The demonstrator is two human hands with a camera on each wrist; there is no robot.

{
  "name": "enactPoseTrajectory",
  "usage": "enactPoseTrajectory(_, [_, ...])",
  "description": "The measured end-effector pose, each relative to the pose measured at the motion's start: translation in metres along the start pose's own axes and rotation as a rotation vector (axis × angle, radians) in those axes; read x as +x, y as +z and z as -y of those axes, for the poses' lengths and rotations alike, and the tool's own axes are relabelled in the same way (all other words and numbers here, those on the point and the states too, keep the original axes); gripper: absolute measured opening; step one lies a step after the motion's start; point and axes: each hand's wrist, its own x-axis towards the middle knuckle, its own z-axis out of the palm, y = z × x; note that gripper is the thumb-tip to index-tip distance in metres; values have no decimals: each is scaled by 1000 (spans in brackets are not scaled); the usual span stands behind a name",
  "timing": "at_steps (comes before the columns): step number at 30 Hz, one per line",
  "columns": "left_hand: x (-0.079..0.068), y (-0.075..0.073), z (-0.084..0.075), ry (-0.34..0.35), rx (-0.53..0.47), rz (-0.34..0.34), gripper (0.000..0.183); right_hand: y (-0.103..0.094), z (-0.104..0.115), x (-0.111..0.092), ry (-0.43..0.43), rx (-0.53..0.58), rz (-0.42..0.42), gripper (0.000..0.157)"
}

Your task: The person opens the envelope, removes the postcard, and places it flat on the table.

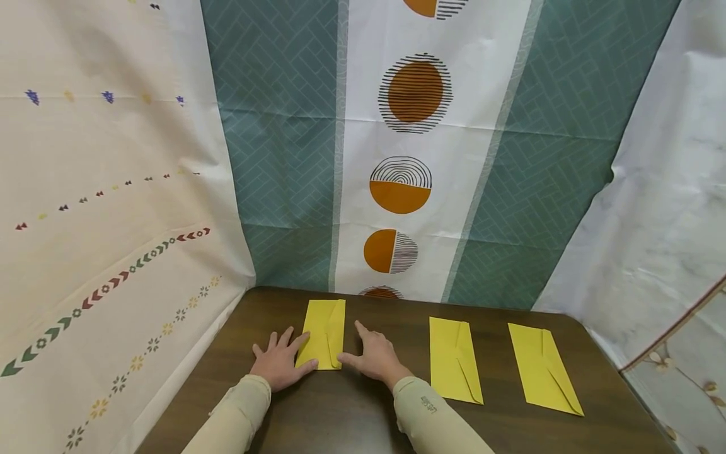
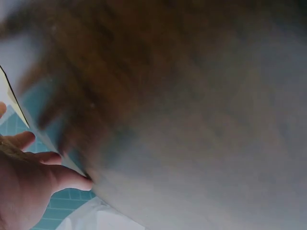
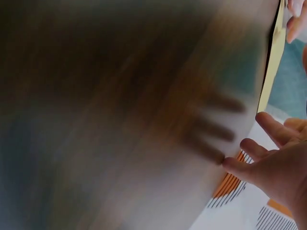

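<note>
- Both wrist views are mostly a blurred brown and grey smear of the desk surface; only fingers at the lower edge and a thin yellow edge of paper can be made out in them.
- The left hand point(image 1: 280, 363), in the lower centre-left of the head view, lies flat on the desk point(image 1: 351, 416) with its fingers spread and straight, holding nothing; its fingertips rest against the lower left edge of the left envelope point(image 1: 325, 333).
- That yellow envelope lies flap side up between the two hands, its long side running away from the person.
- The right hand point(image 1: 375, 357), just right of the envelope, is also flat and spread, with the thumb touching the envelope's lower right corner and the forefinger alongside its right edge.
- Further right, well apart from the hands, lie the middle envelope point(image 1: 454, 359) and the right envelope point(image 1: 543, 369), both yellow and flap side up.
- Patterned cloth point(image 1: 408, 157) hangs behind the desk.
</note>
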Motion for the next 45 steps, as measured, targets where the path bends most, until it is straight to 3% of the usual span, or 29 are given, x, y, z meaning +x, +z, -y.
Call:
enactPoseTrajectory(10, [0,0,3,-4,-1,33,87,18,15,3,31,-95,17,105])
enactPoseTrajectory(18, [-1,-3,4,-6,-11,42,87,20,19,7,79,-152,56,115])
enactPoseTrajectory(45, [0,-11,-7,-41,49,78,91,19,25,2,85,-352,92,110])
